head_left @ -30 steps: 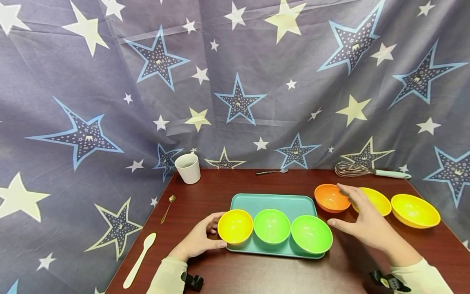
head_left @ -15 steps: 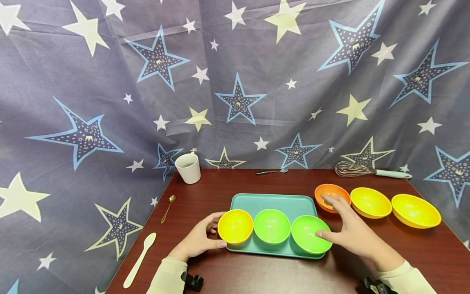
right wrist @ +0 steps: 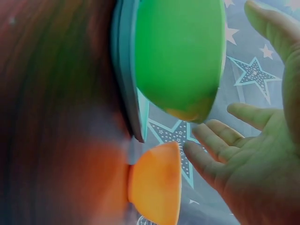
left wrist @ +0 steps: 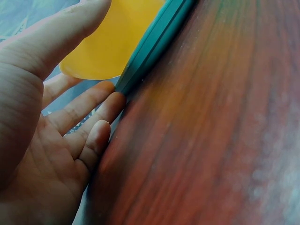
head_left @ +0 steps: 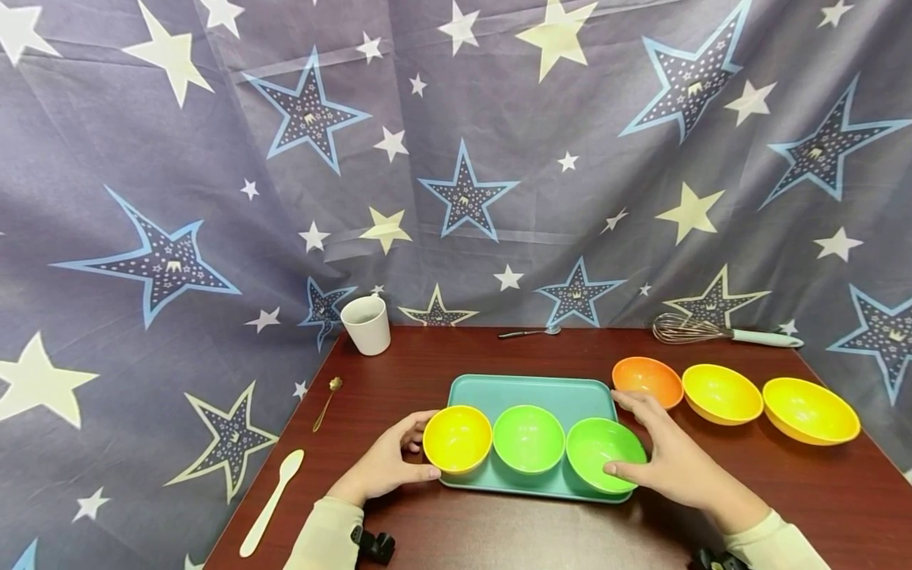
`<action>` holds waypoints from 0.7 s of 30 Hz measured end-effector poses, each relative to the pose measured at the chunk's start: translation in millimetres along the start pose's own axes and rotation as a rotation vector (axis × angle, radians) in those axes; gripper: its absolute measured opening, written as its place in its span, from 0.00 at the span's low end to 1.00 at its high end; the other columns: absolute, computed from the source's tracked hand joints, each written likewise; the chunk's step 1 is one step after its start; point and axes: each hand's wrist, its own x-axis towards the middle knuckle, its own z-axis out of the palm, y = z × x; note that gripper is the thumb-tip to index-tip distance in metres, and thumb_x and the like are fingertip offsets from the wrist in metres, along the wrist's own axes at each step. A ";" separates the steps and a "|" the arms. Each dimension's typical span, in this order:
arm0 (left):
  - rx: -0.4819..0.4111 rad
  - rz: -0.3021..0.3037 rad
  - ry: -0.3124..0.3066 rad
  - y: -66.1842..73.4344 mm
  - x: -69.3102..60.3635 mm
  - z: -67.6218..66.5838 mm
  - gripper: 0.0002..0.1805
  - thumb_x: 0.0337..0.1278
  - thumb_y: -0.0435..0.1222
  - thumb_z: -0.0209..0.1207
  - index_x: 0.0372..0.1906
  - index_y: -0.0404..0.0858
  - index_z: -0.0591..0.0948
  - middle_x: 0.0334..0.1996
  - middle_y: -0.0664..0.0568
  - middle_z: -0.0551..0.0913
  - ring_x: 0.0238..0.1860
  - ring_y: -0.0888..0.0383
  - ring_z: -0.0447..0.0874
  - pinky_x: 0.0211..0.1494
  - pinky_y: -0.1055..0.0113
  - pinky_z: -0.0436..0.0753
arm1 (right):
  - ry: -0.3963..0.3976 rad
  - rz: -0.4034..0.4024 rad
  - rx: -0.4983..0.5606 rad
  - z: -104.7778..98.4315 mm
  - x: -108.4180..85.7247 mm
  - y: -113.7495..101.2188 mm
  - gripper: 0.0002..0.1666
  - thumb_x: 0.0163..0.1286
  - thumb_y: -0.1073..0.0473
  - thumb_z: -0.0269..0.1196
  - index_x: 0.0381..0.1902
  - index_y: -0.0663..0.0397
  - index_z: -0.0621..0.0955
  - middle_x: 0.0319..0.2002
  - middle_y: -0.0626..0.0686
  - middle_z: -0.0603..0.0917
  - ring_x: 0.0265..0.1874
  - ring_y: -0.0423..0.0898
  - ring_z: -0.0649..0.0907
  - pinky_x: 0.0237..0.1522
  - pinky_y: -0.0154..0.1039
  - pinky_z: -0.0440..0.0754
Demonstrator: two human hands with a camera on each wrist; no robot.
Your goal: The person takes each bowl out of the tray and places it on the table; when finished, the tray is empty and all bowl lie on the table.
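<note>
A teal tray [head_left: 492, 385] bears a yellow bowl [head_left: 457, 439] on the left and two green bowls, the middle one [head_left: 528, 438] and the right one [head_left: 597, 451]. My left hand [head_left: 388, 459] is beside the yellow bowl; in the left wrist view its fingertips [left wrist: 105, 86] meet the tray's edge, with the thumb alongside the bowl. Over the right side of the right green bowl my right hand [head_left: 673, 455] is spread, thumb above its rim. The right wrist view shows those fingers [right wrist: 211, 145] straight and apart from the green bowl [right wrist: 180, 56].
An orange bowl [head_left: 644, 380] and two yellow bowls, one nearer [head_left: 722, 394] and one at far right [head_left: 811, 410], stand right of the tray. A whisk [head_left: 720, 331], small spoon [head_left: 529, 333] and white cup [head_left: 366, 325] line the back. A gold spoon [head_left: 327, 404] and white spoon [head_left: 272, 503] lie left.
My right hand has moved left and slightly down, from beside the orange bowl to the right green bowl. My left hand and the bowls have stayed in place.
</note>
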 end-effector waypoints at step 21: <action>-0.006 -0.019 -0.006 2.8 -0.6 -0.1 0.46 0.52 0.43 0.80 0.76 0.59 0.69 0.60 0.59 0.80 0.55 0.54 0.82 0.58 0.60 0.80 | -0.021 0.008 -0.034 12.0 -1.9 5.2 0.63 0.52 0.36 0.82 0.79 0.50 0.67 0.72 0.55 0.69 0.65 0.56 0.76 0.64 0.29 0.69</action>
